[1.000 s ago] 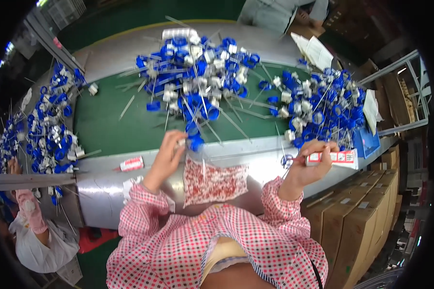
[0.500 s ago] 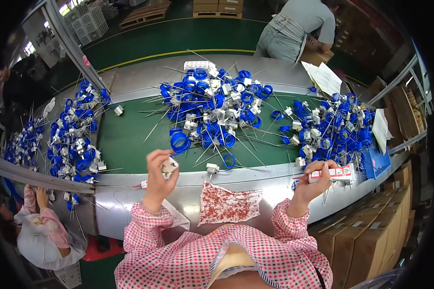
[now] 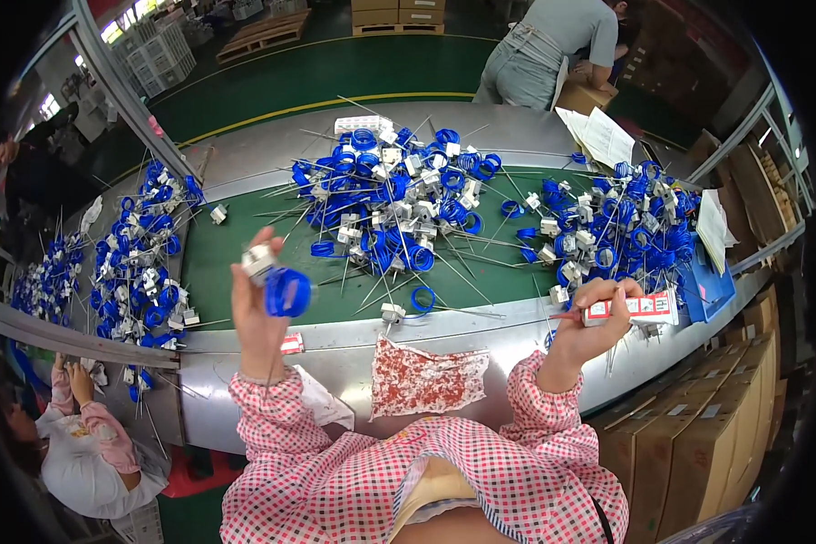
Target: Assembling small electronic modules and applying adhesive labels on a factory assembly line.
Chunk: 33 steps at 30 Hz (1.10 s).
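- Head view, clock positions taken from its centre: the left hand [image 3: 256, 313] is noted at 9 o'clock, the right hand [image 3: 578, 341] at 4 o'clock; the two are held well apart.
- A white block [image 3: 259, 262] is gripped in the fingers of the left hand; its blue coil [image 3: 287, 292] is seen at the block's 4 o'clock, well apart from the right hand.
- A red-and-white tube [image 3: 639, 309] is clasped in the right hand, its body directed to 3 o'clock.
- A stained cloth [image 3: 429, 379] is found at 6 o'clock, between the forearms; a heap of coiled parts [image 3: 394, 195] is seen at 12 o'clock.
- Compared with half a second ago, the left hand has been moved towards 10 o'clock, and the coil, then at the block's 1 o'clock, has been swung round; the tube is held as before.
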Available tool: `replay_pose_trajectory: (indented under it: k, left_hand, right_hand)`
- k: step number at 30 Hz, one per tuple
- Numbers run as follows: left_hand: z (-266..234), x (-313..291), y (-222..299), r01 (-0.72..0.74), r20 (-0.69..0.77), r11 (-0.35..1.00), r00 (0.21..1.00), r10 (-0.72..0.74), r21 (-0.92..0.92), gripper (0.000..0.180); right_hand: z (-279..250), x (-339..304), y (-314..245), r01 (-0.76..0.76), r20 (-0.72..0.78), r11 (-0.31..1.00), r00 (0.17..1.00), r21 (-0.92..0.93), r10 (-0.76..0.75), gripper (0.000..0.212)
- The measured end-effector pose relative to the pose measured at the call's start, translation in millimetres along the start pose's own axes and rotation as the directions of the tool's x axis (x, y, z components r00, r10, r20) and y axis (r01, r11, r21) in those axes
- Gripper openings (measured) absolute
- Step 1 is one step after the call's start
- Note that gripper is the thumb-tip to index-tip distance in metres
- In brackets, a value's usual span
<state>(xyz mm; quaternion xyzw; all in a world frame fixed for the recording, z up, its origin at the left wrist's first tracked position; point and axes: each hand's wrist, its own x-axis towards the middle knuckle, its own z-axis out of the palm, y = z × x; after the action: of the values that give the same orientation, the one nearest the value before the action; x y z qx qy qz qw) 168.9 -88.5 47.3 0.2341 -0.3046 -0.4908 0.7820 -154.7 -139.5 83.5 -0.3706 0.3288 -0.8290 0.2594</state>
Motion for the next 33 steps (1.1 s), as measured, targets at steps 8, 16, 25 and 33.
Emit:
replay_pose_trajectory:
  k: [8,16,25,33]
  left_hand:
    - [60.9,-15.5,-54.1,0.219,0.339,0.966,0.906,-0.254,0.138,0.046]
    - [114.1,-33.5,-62.5,0.2,0.486,0.921,0.8,-0.351,0.334,0.042]
    - [126.3,-42.2,-62.0,0.285,0.558,0.894,0.704,-0.44,0.346,0.037]
    - [123.9,-41.6,-62.6,0.324,0.593,0.886,0.659,-0.463,0.332,0.044]
  right_hand:
    - [40.8,-8.9,-21.1,-0.029,0.106,0.954,0.994,0.297,-0.003,0.014]
    - [65.1,-24.2,-35.1,0.073,0.252,0.87,0.942,0.487,-0.22,0.02]
    - [69.3,-31.2,-36.7,-0.063,0.41,0.82,0.886,0.569,-0.217,0.021]
    - [63.8,-29.7,-33.7,-0.175,0.404,0.837,0.913,0.518,-0.059,0.015]
